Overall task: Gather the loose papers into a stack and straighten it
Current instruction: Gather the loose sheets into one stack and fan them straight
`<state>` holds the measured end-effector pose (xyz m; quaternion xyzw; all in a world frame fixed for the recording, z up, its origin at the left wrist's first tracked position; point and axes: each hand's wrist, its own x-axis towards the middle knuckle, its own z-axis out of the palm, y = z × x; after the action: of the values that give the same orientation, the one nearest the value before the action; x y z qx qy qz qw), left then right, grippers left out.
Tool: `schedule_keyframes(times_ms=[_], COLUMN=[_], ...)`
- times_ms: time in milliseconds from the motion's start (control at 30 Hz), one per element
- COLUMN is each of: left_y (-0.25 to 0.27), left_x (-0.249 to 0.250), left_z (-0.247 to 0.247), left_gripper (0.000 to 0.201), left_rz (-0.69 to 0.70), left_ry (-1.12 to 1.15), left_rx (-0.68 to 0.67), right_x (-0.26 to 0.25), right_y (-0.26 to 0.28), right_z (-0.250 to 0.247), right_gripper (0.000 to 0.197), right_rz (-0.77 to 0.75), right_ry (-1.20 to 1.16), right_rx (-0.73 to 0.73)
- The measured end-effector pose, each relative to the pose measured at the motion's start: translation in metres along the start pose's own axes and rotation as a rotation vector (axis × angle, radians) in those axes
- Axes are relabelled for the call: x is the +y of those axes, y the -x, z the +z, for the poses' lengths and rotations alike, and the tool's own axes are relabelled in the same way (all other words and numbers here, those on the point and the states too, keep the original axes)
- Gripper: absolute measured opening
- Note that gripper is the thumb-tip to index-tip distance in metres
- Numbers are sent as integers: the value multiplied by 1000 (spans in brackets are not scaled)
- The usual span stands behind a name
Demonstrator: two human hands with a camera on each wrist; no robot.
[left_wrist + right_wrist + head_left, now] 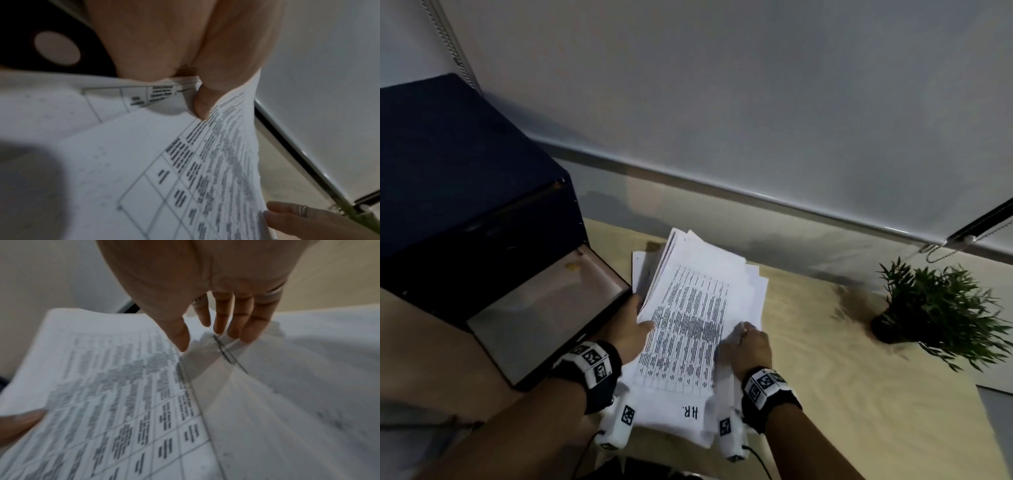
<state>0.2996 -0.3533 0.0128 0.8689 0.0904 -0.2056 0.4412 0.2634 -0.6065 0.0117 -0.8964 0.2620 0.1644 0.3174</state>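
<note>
A pile of white papers (688, 325) lies unevenly fanned on the light wooden table (842, 359), with a printed table sheet on top. My left hand (631, 325) grips the pile's left edge and lifts the upper sheets off the lower ones. In the left wrist view the thumb (202, 100) presses onto the printed papers (144, 162). My right hand (748, 344) holds the right edge. In the right wrist view the right hand (205, 337) has its thumb on the papers (113, 386) and its fingers behind a clear sleeve with a metal clip (226, 353).
A dark blue box (465, 171) stands at the left, its open front tray (544, 308) close to my left hand. A small potted plant (935, 308) sits at the right. Another sheet's corner (996, 389) shows at the right edge. A grey wall runs behind the table.
</note>
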Motion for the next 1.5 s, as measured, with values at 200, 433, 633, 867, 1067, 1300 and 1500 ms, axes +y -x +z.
schedule_keyframes(times_ms=[200, 433, 633, 867, 1067, 1300, 1500], left_y=[23, 31, 29, 17, 19, 29, 29], left_x=[45, 70, 48, 57, 44, 35, 41], left_z=[-48, -74, -29, -72, -109, -122, -119], left_gripper=[27, 21, 20, 34, 32, 22, 23], left_rz=[252, 366, 194, 376, 274, 268, 260], left_ry=[515, 647, 432, 296, 388, 409, 438], left_rx=[46, 255, 297, 584, 677, 669, 666], right_x=[-45, -102, -70, -34, -38, -19, -22], right_y=[12, 41, 16, 15, 4, 15, 15], right_z=[-63, -97, -24, 39, 41, 14, 28], right_gripper=[49, 23, 66, 117, 97, 78, 109], right_rz=[-159, -374, -2, 154, 137, 266, 221], right_ry=[-727, -884, -284, 209, 85, 61, 19], right_rx=[8, 121, 149, 92, 9, 150, 128])
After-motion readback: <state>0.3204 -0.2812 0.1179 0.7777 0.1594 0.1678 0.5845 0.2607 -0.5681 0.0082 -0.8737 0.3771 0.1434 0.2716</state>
